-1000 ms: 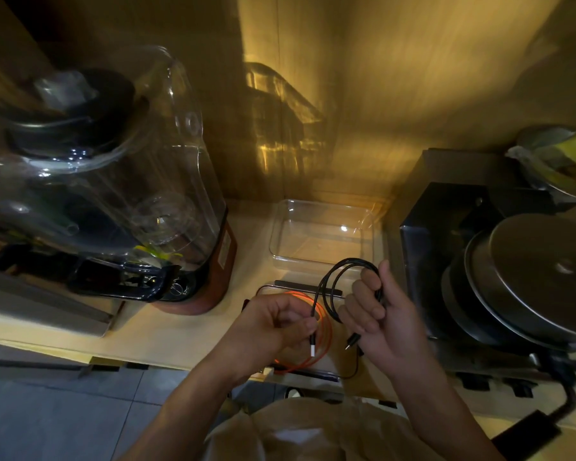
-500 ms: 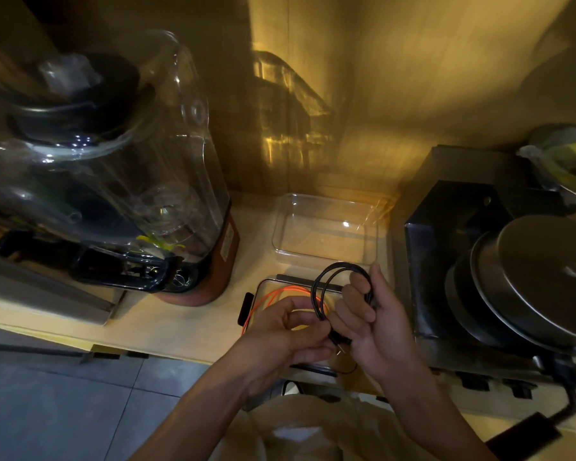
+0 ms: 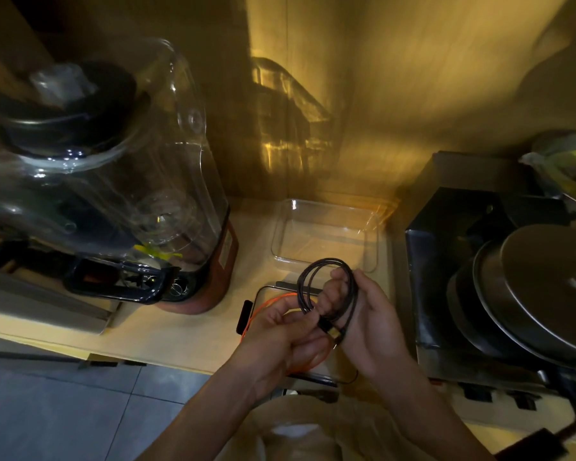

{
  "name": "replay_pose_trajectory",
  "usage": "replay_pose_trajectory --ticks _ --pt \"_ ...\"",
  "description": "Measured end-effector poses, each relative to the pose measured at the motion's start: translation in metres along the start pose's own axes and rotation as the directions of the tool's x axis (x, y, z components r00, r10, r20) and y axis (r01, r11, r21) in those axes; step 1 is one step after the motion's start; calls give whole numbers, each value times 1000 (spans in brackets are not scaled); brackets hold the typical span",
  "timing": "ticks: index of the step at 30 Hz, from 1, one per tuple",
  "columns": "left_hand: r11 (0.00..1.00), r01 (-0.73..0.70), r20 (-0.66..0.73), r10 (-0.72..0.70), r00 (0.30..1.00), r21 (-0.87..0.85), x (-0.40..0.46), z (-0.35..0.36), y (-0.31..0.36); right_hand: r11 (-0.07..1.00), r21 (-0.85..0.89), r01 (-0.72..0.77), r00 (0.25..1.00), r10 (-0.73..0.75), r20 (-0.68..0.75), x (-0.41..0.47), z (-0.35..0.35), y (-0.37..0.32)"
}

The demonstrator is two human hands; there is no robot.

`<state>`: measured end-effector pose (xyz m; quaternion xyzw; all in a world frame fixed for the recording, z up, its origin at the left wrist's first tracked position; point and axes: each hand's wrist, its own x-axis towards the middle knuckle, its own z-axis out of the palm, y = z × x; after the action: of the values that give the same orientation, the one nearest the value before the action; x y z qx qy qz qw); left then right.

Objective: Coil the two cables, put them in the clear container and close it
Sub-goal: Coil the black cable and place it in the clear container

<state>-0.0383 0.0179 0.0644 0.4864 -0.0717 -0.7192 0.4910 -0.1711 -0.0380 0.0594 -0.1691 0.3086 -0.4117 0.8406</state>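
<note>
A black cable point(image 3: 308, 277) is wound in loops around the fingers of my right hand point(image 3: 373, 317). My left hand point(image 3: 276, 331) pinches the cable's plug end against the bottom of that coil. Both hands hover over a flat clear lid point(image 3: 262, 292) with a black clip, near the counter's front edge. An orange cable point(image 3: 267, 302) lies coiled on that lid, mostly hidden by my left hand. The clear container point(image 3: 326, 207) stands open and empty just behind the hands, against the wall.
A large blender point(image 3: 120, 194) with a clear jar fills the counter to the left. A dark metal appliance point(image 3: 446, 261) with stacked round metal lids point(image 3: 546, 287) stands to the right. Grey floor tiles point(image 3: 64, 410) show below the counter edge.
My left hand has moved right and brought the black cable's loose plug end up to the coil on my right hand. The dangling end no longer hangs free.
</note>
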Motion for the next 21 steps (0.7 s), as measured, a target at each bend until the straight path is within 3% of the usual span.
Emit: replay_pose_trajectory --ticks 3,7,13,21 --pt "998 -17 -28 15 999 -58 6 3 3 980 -184 69 989 -91 -116 8 2 5" --pt "996 -51 -102 44 994 -69 19 1 8 957 -274 91 978 -138 -157 18 6 8" --pt "986 -136 -209 112 971 -102 40 -2 20 832 -553 42 997 -67 -25 34 -6 14" --pt "997 -79 -263 83 961 24 80 1 20 561 -816 139 973 -231 7 66 -18 7"
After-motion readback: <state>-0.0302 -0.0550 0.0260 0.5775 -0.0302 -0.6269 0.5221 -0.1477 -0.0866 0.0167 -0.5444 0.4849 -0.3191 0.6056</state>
